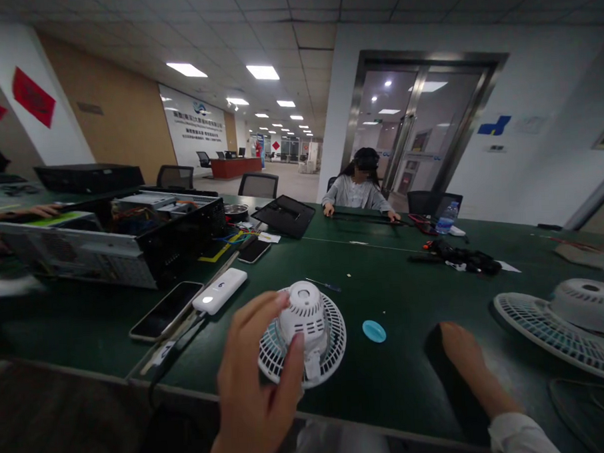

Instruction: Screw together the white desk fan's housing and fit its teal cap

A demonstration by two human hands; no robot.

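Note:
A small white fan head (306, 326) lies grille-down on the green table, its slotted motor housing facing up. In front of it is my left hand (253, 375), thumb and fingers spread apart, overlapping the housing's left side; whether the fingertips touch it is unclear. My right hand (460, 346) rests on the table to the right, its fingers curled under. Whatever it may hold is hidden. Between the hands lies a round light-blue cap (374, 331). A thin screwdriver (329, 287) lies just behind the fan head.
Another white fan head (586, 307) sits at the right. An open computer case (116, 228), a phone (166, 311) and a white power bank (221, 291) occupy the left. A person (357, 184) sits across the table (389, 389). A water bottle (447, 217) stands beyond.

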